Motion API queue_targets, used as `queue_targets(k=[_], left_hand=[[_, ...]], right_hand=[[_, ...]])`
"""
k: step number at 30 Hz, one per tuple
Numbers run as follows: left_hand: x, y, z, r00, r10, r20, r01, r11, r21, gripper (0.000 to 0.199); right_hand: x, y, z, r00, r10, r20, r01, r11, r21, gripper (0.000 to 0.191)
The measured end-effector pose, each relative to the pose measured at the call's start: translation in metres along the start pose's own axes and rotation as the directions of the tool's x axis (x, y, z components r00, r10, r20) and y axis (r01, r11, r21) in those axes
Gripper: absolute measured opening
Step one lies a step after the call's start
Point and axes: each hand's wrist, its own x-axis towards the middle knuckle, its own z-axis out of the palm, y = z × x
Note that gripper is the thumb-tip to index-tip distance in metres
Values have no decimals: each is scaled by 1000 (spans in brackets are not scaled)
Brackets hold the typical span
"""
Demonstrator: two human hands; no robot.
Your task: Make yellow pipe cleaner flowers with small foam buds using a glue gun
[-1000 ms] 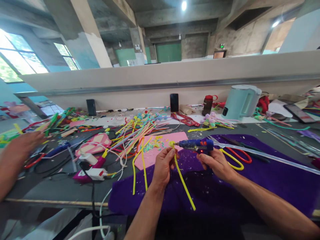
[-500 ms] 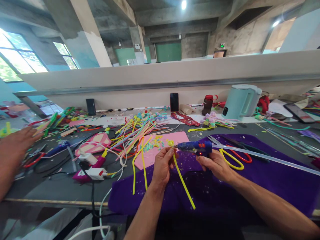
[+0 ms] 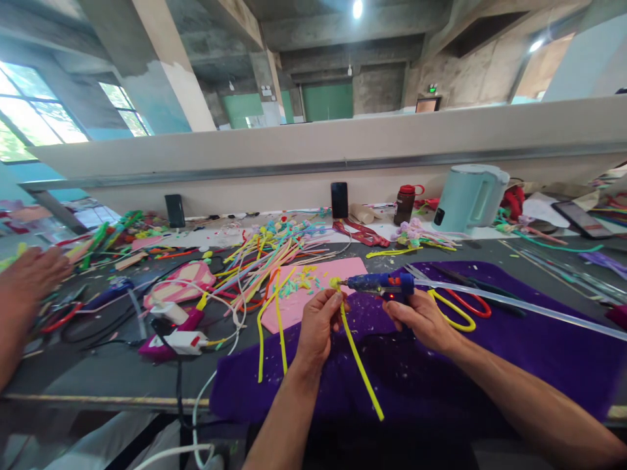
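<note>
My left hand (image 3: 316, 326) pinches a yellow pipe cleaner (image 3: 361, 365), whose free end slants down to the right over the purple cloth (image 3: 406, 385). At its top, just above my fingertips, is a small curled yellow tuft (image 3: 336, 282). A blue hot glue gun (image 3: 379, 284) is gripped in my right hand (image 3: 425, 320), its nozzle pointing left at the tuft. Whether the nozzle touches it I cannot tell. A long clear glue stick (image 3: 519, 305) runs out of the gun's back. Two more yellow pipe cleaners (image 3: 281, 326) hang over the cloth's left part.
Cut bits lie on a pink sheet (image 3: 345, 266). Yellow-handled scissors (image 3: 453, 314) rest on the right. Behind stand a phone (image 3: 339, 200), a bottle (image 3: 405, 207) and a kettle (image 3: 463, 199). Cables and plugs (image 3: 183, 341) spread on the left, beside another person's hand (image 3: 34, 281).
The yellow tuft now sits slightly more upright by the nozzle, and the pipe cleaner's lower end has dipped a little. The other person's hand has shifted left. The view has moved slightly.
</note>
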Motion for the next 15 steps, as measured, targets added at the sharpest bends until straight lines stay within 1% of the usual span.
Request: queue_targets(k=[10,15], left_hand=[[1,0,-1,999,28,-16,-29,1000,-13,23],[1,1,-1,999,25,-36,-25,1000,-15,23]], right_hand=[[-1,3,3,999,14,30,-14,1000,3,27],[-2,2,3,999,33,27,-33,999,9,25]])
